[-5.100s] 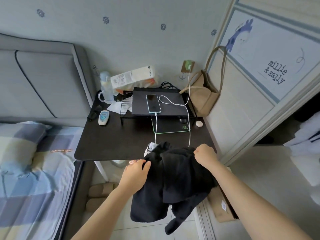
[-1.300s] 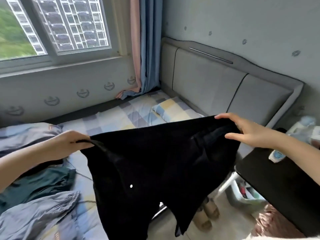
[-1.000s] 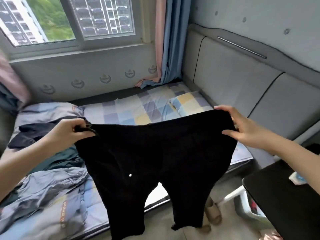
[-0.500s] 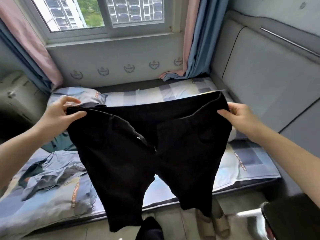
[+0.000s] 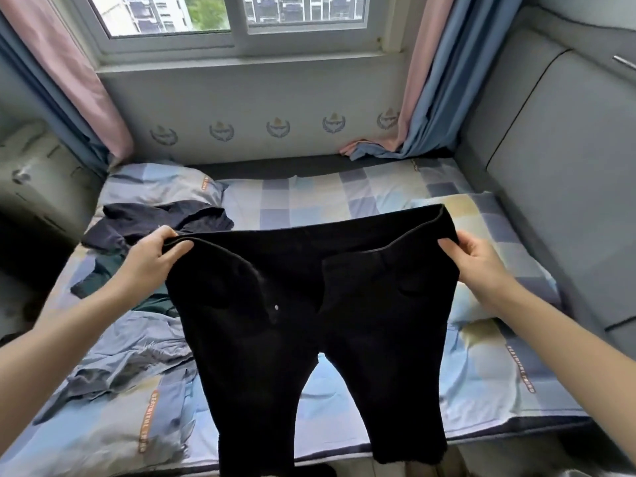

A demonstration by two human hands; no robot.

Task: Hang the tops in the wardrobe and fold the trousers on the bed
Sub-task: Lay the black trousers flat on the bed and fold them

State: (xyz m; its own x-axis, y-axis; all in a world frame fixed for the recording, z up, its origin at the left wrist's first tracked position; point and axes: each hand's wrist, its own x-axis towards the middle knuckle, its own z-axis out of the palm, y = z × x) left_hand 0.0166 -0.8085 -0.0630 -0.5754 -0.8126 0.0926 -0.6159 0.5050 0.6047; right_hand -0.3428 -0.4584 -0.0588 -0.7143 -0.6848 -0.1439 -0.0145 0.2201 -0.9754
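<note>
1. While the black trousers hang spread at the centre of the frame, their waistband is stretched flat and both legs drop past the near edge of the bed, toward the bottom of the frame.
2. At centre left, the left hand has its fingers curled round one end of the waistband; at centre right, the right hand pinches the other end between thumb and fingers.
3. Compared with half a second ago, the view has swung square onto the bed and the trousers now sit lower and nearer the mattress, with the legs hanging straighter. About five seconds ago the garment was a bunched heap held over the bench.
4. That change suggests the shaking-out is done and the laying-down is next: the fold itself has not yet begun.
5. Left of the trousers, a dark blue garment lies crumpled near a pillow, a dark green one shows below it, and a grey-blue one sprawls at lower left.
6. At centre right a second checked pillow lies beside the grey headboard; the window and curtains fill the top.
</note>
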